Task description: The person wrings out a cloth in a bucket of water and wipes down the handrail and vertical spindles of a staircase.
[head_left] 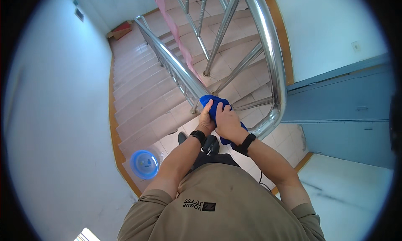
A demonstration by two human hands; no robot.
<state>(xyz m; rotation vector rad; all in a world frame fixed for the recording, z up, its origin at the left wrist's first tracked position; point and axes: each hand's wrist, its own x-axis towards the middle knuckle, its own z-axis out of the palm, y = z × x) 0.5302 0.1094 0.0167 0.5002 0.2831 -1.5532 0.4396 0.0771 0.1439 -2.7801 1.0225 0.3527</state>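
A blue cloth is wrapped over the shiny metal handrail where it bends near my body. My left hand grips the cloth and rail from the left side, thumb up along it. On the right, my right hand presses on the cloth from above with its fingers curled over it. Part of the cloth hangs below my right wrist. The rail under the cloth is hidden. Both wrists wear black bands.
Stairs go down on the left, beside a white wall. A blue plastic basin stands on the floor at my left. Metal balusters and a pink ribbon are ahead. A grey-blue door is at the right.
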